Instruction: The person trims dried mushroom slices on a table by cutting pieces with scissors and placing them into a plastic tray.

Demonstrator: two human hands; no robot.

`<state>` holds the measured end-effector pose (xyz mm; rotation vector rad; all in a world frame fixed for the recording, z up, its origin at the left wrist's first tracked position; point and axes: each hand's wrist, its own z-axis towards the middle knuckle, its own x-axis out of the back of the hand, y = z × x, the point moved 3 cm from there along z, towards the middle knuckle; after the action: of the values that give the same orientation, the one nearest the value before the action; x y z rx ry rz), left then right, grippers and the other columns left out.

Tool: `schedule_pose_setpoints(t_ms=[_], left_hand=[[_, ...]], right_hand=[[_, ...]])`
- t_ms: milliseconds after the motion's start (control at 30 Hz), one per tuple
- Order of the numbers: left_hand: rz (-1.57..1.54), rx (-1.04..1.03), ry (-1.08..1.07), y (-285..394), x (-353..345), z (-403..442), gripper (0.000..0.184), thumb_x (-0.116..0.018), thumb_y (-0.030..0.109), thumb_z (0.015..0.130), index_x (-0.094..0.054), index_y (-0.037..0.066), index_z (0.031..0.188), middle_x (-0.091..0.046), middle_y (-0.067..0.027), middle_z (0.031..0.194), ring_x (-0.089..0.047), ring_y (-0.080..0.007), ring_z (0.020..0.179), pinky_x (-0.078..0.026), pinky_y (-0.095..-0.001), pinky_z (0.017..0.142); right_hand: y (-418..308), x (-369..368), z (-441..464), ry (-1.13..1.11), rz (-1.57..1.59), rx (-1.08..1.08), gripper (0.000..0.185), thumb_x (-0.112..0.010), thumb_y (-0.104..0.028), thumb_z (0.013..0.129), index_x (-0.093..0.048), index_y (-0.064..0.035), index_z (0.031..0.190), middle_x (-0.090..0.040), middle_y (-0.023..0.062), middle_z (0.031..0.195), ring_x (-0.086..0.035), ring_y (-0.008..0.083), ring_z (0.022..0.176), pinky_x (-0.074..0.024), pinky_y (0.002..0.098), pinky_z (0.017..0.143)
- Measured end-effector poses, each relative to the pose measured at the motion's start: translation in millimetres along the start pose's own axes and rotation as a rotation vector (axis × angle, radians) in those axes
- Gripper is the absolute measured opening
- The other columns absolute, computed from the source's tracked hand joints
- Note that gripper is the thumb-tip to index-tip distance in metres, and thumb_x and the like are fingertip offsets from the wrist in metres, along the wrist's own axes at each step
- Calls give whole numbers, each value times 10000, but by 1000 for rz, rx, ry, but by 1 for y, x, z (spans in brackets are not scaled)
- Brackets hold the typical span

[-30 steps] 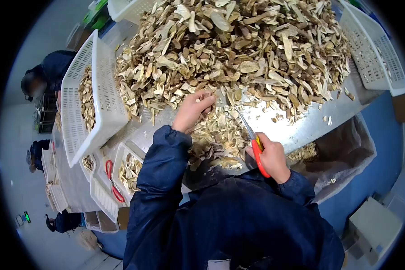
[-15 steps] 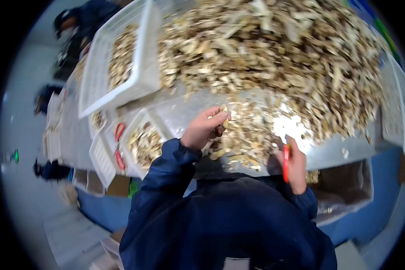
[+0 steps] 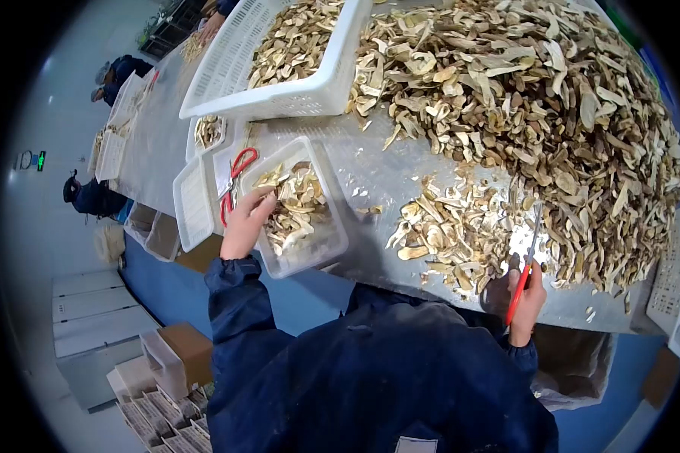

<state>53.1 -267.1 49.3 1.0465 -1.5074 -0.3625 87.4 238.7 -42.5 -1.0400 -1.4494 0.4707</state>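
My left hand (image 3: 249, 220) is at the left side of a clear plastic tub (image 3: 338, 226), its fingers bent over dried mushroom slices (image 3: 298, 198) inside. Those fingers look slightly apart, with no slice visible between them; their tips are partly hidden. In my right hand (image 3: 529, 300) is a pair of scissors (image 3: 515, 300) with red handles, blades pointing away from me. The scissors are over the right edge of a small spread of mushroom slices (image 3: 449, 230) on the metal table (image 3: 378, 170).
A large heap of mushroom slices (image 3: 521, 98) covers the far right. A white basket (image 3: 295, 94) of slices stands behind the tub. Another pair of red-handled scissors (image 3: 238, 170) and a white lid (image 3: 194, 204) lie left. Co-workers (image 3: 98, 198) are along the far left.
My left hand has moved left from above the small spread to the tub; the slice it pinched no longer shows. The right hand still holds the scissors. The view has shifted.
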Motion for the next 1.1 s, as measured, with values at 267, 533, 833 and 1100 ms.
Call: schedule_pose_setpoints(t_ms=[267,533,833,1100], left_hand=[[-76,-126,130,4,-12,-32,270,-578,166,923,-607,-15,1122,-646,-76,1012,-601,-149,928,-476,-268,803],[44,-951,-563,151,-222,-21,284,-571,20,826,-619,1,1106,-623,-183,1023,-605,-334,911,-495,-356,806],[492,-1223,-742,205,-347,17,254,-499,-14,811,-632,57,1015,-576,-154,954,-548,-338,986,-442,-408,842],[538,-992,-912,207,-334,22,207,-496,88,869,-669,50,975,-641,-169,934,-601,-351,929,-461,-428,863]], right_hand=[[2,8,2,23,-53,26,348,-673,-220,848,-583,-24,1121,-634,189,730,-629,291,634,-473,367,587],[-7,29,-23,101,-80,-64,377,-689,-278,841,-576,-21,1091,-546,129,592,-522,246,517,-425,354,524],[2,30,-46,250,-51,29,482,-751,-335,779,-576,-31,1110,-607,173,653,-623,363,603,-462,391,516],[12,30,-37,220,-50,37,533,-766,-371,750,-581,-4,1089,-588,178,608,-610,358,556,-464,392,493]])
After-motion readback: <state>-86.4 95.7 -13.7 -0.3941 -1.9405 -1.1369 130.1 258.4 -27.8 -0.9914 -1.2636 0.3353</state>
